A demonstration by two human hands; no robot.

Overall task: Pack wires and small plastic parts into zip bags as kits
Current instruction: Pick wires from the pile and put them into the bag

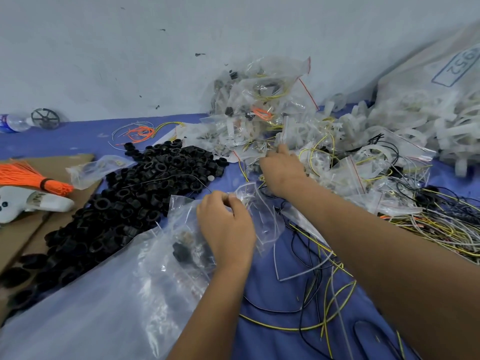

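Observation:
My left hand (pixel 226 227) pinches the mouth of a small clear zip bag (pixel 255 203) at the middle of the blue table. My right hand (pixel 281 168) reaches forward into a heap of filled zip bags (pixel 262 105), its fingers curled round a clear plastic piece; what exactly it holds is hidden among the bags. A wide pile of black plastic rings (pixel 145 188) lies to the left. Loose yellow, black and white wires (pixel 327 294) sprawl under my right forearm. White plastic parts (pixel 405 128) are heaped at the right.
A large clear bag (pixel 109 302) with a few black parts covers the near left. An orange wire bundle (pixel 28 175) and a white object (pixel 33 201) lie on cardboard (pixel 15 237) at far left. A water bottle (pixel 13 122) and a big sack (pixel 441 74) stand by the wall.

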